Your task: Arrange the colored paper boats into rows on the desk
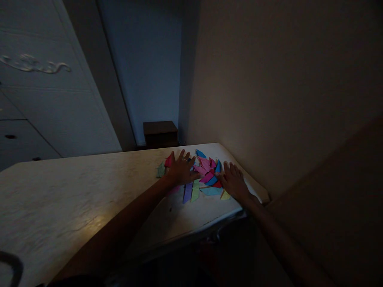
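Folded strips of coloured paper [205,164] lie in a loose pile near the right end of the table. My left hand [181,167] rests over the pile's left side, palm down with fingers spread and a ring on one finger. Beneath and around it are a green piece [160,170], a purple strip [187,193] and a light green strip [195,190]. At the pile's right edge my right hand [234,181] is palm down, fingers stretched out, close to a blue piece [218,166] and a yellow piece [225,195]. Neither hand visibly grips anything; what lies under the palms is hidden.
The pale marbled table [74,191] stretches to the left. A wall [284,87] stands close along its right side. Beyond the far edge are a small brown cabinet [160,127] and a white wardrobe [60,103]. A dark curved object [13,263] shows at the lower left.
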